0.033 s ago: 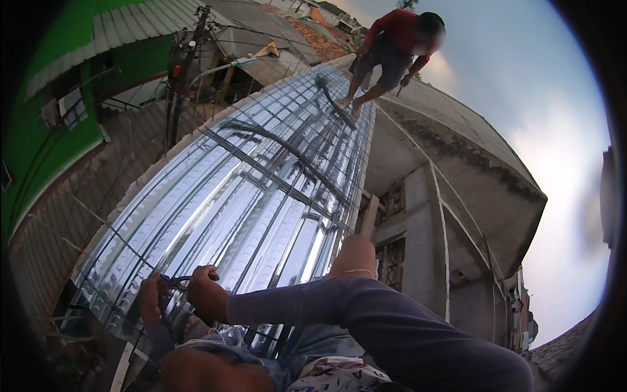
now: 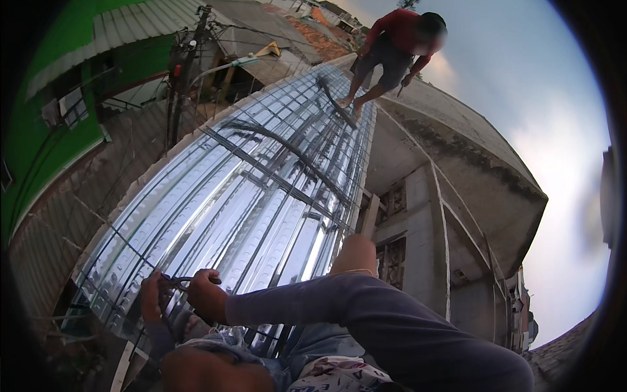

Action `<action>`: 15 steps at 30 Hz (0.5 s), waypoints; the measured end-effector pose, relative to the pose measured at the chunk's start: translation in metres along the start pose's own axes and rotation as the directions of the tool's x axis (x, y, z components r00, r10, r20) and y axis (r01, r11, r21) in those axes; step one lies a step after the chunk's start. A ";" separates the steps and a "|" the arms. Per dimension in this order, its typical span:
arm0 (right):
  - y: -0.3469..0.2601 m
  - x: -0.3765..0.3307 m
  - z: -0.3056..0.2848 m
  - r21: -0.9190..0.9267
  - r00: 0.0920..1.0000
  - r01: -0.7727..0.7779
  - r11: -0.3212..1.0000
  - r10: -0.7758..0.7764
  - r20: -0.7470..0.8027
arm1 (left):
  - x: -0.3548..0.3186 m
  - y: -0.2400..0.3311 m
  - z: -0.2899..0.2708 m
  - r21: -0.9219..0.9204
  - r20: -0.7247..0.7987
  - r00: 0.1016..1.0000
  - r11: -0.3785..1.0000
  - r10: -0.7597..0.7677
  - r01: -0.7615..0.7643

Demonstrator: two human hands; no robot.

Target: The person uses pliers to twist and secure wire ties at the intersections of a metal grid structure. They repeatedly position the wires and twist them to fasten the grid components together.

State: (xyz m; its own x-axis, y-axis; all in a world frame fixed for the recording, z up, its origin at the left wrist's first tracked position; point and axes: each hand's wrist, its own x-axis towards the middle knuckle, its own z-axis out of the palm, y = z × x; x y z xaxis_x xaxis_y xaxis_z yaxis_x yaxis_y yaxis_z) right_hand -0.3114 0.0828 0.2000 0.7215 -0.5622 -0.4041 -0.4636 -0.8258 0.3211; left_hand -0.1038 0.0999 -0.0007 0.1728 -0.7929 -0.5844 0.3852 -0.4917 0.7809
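Observation:
At the lower left, my right hand is closed around a dark metal tool that looks like pincers; a handle end sticks out past the fist. Beside it, my left hand has its fingers curled together at a crossing of the steel bars, by the tool's tip. What those fingers pinch is too small to make out. Under both hands runs a grid of thin reinforcing bars over shiny corrugated metal decking. One of my bare feet shows partly, just below the hands.
A person in a red top stands barefoot, bending over the far end of the decking. Bundles of dark bars lie across the grid. The deck's left edge drops toward lower roofs and a utility pole. A concrete building rises to the right.
My right fist has turned slightly with the tool, and its handle end shows a bit more beyond the fingers. My left hand and the other person stay almost still.

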 end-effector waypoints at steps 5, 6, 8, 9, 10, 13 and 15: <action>0.010 0.018 0.022 0.671 0.999 0.042 0.740 -0.026 -0.033 | -0.010 0.018 0.020 0.056 -0.048 0.998 0.998 0.035 -0.033; 0.022 0.018 0.022 0.896 0.984 -0.144 0.420 -0.033 0.174 | -0.012 0.019 0.023 0.040 -0.102 0.995 0.999 0.009 -0.005; 0.044 0.006 0.022 0.767 0.832 -0.553 -0.325 -0.270 0.485 | -0.015 0.022 0.025 0.085 -0.107 0.994 0.996 -0.007 0.016; 0.035 0.003 0.051 0.633 0.851 -0.525 -0.569 -0.322 0.415 | -0.014 0.022 0.019 0.106 -0.128 0.992 0.994 -0.005 0.019; 0.028 -0.004 0.059 0.615 0.871 -0.489 -0.618 -0.301 0.389 | -0.012 0.022 0.023 0.113 -0.115 0.993 0.994 -0.003 0.016; 0.021 -0.012 0.063 0.780 0.941 -0.324 -0.535 -0.099 0.322 | -0.005 0.014 0.027 0.089 -0.066 0.998 0.996 -0.001 0.007; 0.022 0.001 0.050 0.962 0.950 -0.263 0.068 0.194 0.246 | 0.005 0.011 0.022 0.042 -0.049 0.999 0.999 -0.001 0.003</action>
State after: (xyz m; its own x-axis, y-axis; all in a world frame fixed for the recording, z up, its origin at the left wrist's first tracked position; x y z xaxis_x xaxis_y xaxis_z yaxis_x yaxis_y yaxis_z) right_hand -0.3464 0.0618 0.1635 0.4690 -0.7051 -0.5319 -0.7160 0.0491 -0.6964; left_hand -0.1184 0.0826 0.0099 0.2164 -0.7736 -0.5956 0.3478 -0.5090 0.7874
